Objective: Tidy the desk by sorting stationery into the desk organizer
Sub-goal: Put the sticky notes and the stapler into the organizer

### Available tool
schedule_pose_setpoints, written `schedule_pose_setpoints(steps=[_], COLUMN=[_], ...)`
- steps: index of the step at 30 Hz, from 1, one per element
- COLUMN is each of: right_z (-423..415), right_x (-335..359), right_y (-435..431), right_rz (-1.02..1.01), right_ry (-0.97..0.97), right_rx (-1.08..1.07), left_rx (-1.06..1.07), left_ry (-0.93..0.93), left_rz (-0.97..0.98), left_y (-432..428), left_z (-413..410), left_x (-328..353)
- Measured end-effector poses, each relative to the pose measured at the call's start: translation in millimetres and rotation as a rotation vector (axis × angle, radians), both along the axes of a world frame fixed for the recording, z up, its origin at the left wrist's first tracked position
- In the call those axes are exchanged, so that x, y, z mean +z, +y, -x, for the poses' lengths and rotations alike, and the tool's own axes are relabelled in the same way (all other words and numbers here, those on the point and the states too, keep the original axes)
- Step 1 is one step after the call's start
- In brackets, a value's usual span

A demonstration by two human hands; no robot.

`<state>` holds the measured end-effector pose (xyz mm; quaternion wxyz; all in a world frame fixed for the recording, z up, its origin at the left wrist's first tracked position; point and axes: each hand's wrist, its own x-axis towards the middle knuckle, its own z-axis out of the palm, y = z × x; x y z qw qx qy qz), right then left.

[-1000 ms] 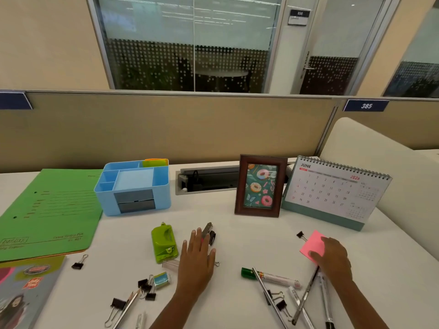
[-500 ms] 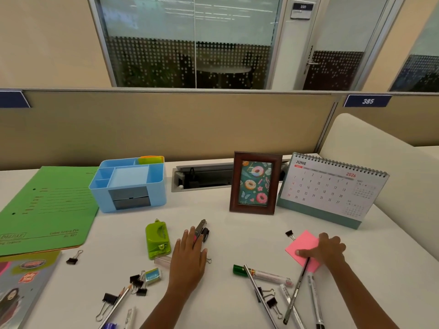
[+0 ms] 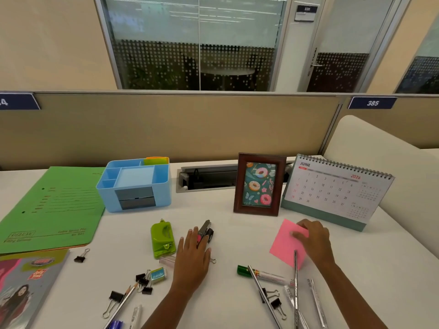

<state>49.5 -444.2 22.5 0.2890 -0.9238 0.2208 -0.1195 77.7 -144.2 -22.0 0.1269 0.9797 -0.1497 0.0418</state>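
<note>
White table [image 3: 237,229] under both my hands. My right hand [image 3: 313,241] pinches one pink sticky note [image 3: 286,243], its grip closed on the far edge. My left hand [image 3: 192,255] lies flat, fingers spread, its grip open, fingertips at one stapler [image 3: 206,231]. Beside it sits one green punch [image 3: 162,239]. I count five black clips on the left, two on the right. One blue organizer [image 3: 135,184] stands well behind, near one green folder [image 3: 52,207].
</note>
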Motion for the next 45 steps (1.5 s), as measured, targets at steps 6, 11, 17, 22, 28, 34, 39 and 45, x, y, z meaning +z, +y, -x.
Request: schedule_pose_setpoints(steps=[6, 11, 17, 22, 28, 34, 39, 45], right_z=[-10, -28, -57, -91, -140, -185, -213, -239], right_x=[52, 74, 83, 87, 91, 95, 89, 76], right_y=[48, 105, 174, 223, 260, 284, 298, 310], right_rz=[-0.023, 0.008, 0.011, -0.066, 0.012, 0.099, 0.135, 0.168], right_ry=[-0.261, -0.367, -0.471, -0.572, -0.641, -0.659, -0.627, -0.538], right_rx=[0.245, 0.371, 0.476, 0.438, 0.447, 0.465, 0.487, 0.470], left_rx=[-0.001, 0.060, 0.191, 0.290, 0.209, 0.158, 0.150, 0.137], left_ry=[-0.089, -0.123, -0.166, -0.102, -0.083, -0.112, -0.112, -0.115], left_rz=[0.072, 0.130, 0.068, -0.009, 0.044, 0.110, 0.138, 0.154], left_y=[16, 50, 109, 151, 175, 189, 186, 184], left_z=[1, -8, -21, -25, -34, -42, -44, -46], left_x=[13, 21, 17, -16, -35, -40, -42, -44])
